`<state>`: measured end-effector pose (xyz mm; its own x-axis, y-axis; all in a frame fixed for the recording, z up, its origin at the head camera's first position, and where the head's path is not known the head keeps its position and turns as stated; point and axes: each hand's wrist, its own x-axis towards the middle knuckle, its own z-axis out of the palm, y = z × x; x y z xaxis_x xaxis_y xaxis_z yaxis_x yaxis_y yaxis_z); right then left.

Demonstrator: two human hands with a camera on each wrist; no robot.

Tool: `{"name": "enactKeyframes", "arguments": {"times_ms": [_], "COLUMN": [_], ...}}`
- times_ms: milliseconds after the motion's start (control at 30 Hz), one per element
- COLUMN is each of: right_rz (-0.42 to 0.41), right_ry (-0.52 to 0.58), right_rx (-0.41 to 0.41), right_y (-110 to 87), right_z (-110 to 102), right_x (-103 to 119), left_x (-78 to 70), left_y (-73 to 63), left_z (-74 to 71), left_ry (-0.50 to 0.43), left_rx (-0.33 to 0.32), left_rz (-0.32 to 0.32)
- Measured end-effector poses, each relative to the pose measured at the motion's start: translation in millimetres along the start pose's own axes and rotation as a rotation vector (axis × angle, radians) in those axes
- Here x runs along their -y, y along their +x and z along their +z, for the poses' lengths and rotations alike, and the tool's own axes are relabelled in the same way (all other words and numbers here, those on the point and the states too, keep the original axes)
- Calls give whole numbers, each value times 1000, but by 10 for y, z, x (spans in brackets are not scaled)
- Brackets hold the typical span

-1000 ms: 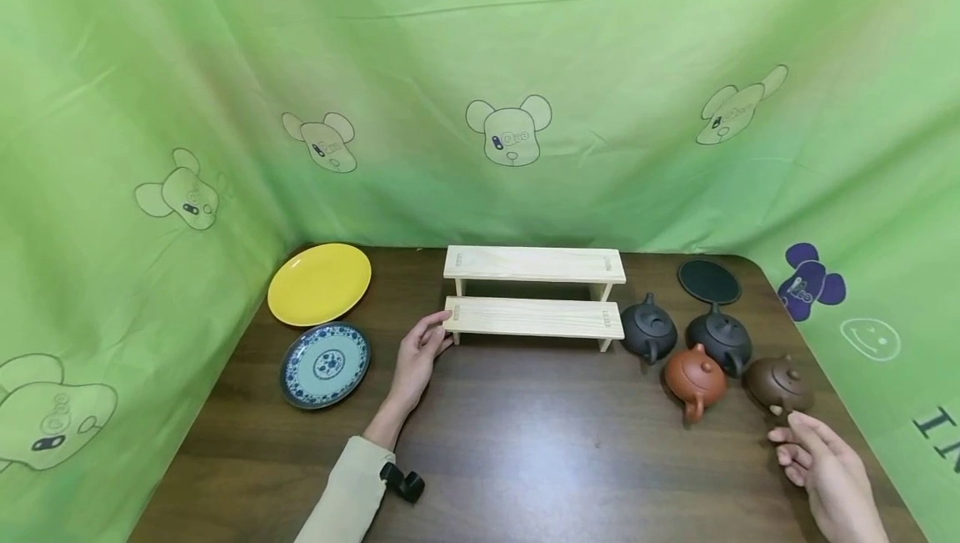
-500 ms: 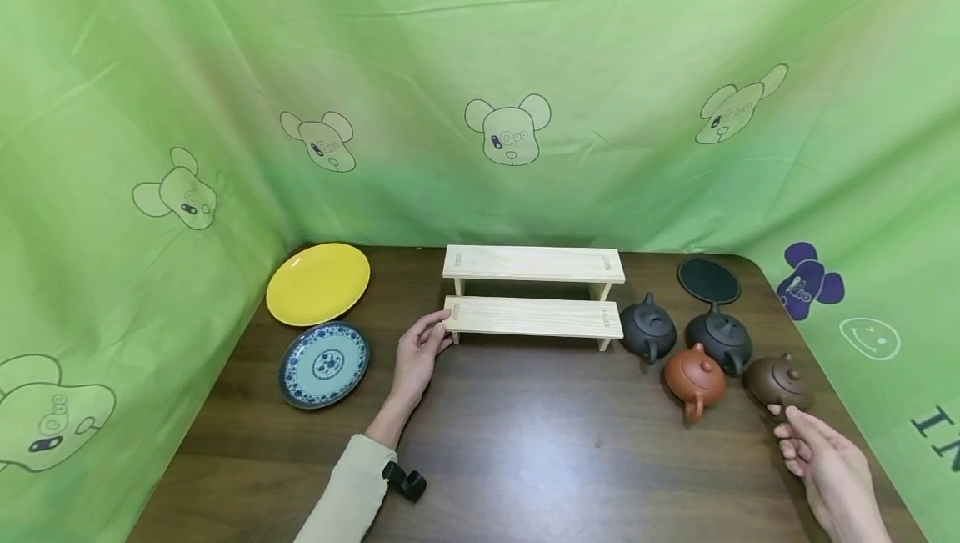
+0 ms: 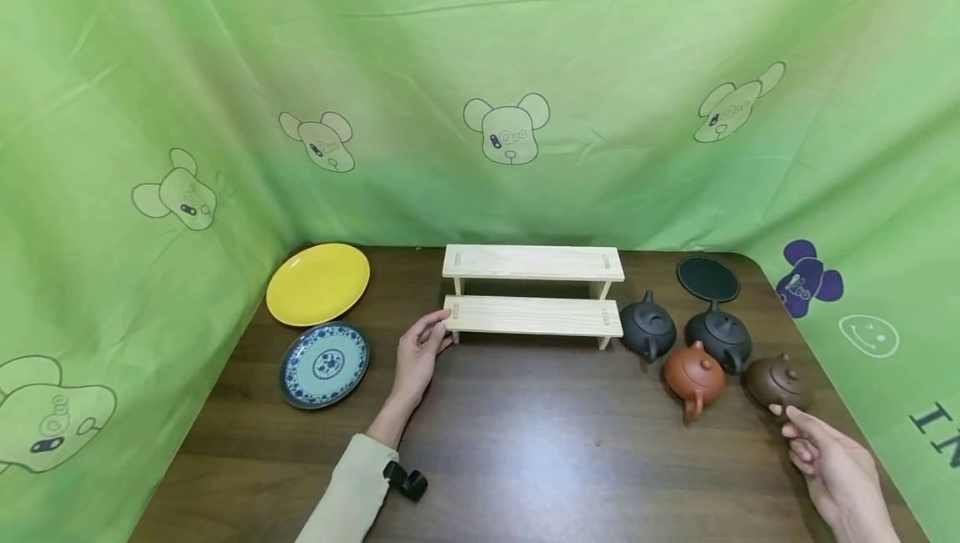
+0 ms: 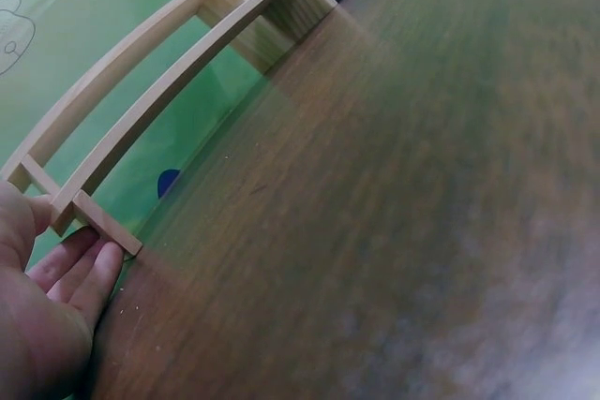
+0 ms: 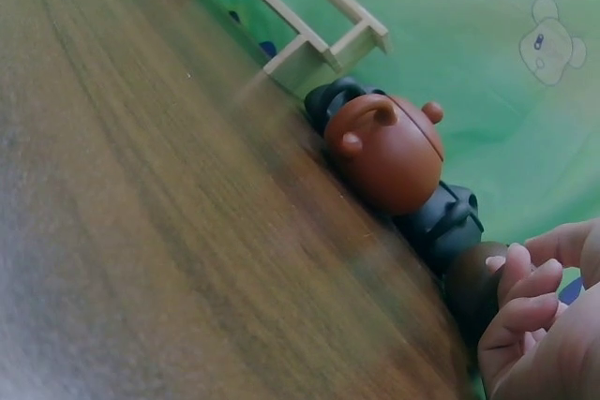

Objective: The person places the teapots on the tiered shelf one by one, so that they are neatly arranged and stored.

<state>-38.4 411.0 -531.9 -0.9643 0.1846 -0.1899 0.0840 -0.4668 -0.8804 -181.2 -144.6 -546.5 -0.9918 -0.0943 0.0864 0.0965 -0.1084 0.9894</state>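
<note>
My left hand (image 3: 416, 359) grips the left end of the lower step of a pale two-tier wooden stand (image 3: 532, 315). In the left wrist view, the thumb is on top of the board and the fingers (image 4: 98, 278) lie beside its leg. At the right, my right hand (image 3: 836, 464) pinches the handle of a dark brown teapot (image 3: 772, 380), which sits on the table. Its fingers (image 5: 530, 288) are curled and partly cover that handle in the right wrist view. A reddish-orange teapot (image 3: 693, 372) and two black teapots (image 3: 648, 328) stand left of the brown one.
On the left of the wooden table (image 3: 525, 443) lie a yellow plate (image 3: 318, 284) and a blue-patterned plate (image 3: 326, 365). A black round plate (image 3: 708, 279) lies behind the teapots. A green curtain (image 3: 510, 42) hangs around the back and sides.
My right hand has moved in slightly at the brown teapot's handle and turned a little, its fingers drawing in. The left hand keeps its grip on the stand.
</note>
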Motion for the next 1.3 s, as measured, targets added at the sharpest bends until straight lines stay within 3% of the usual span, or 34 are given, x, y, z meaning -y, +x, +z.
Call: {"name": "enactKeyframes", "arguments": {"times_ms": [400, 633, 933, 1167, 1300], "right_rz": [-51, -143, -200, -222, -219], "right_ry": [265, 395, 392, 368, 315], "right_rx": [126, 190, 144, 205, 175], "right_y": [-38, -139, -241, -252, -235], "right_z": [25, 76, 335, 573, 718], "right_x": [32, 109, 220, 282, 299], "left_x": [27, 29, 24, 6, 3], "left_y": [-49, -61, -28, -1, 10], "left_z": [-18, 14, 15, 5, 2], "left_ry": [9, 0, -13, 1, -4], "left_rx": [-23, -8, 3, 4, -3], "left_rz": [-14, -21, -6, 8, 6]}}
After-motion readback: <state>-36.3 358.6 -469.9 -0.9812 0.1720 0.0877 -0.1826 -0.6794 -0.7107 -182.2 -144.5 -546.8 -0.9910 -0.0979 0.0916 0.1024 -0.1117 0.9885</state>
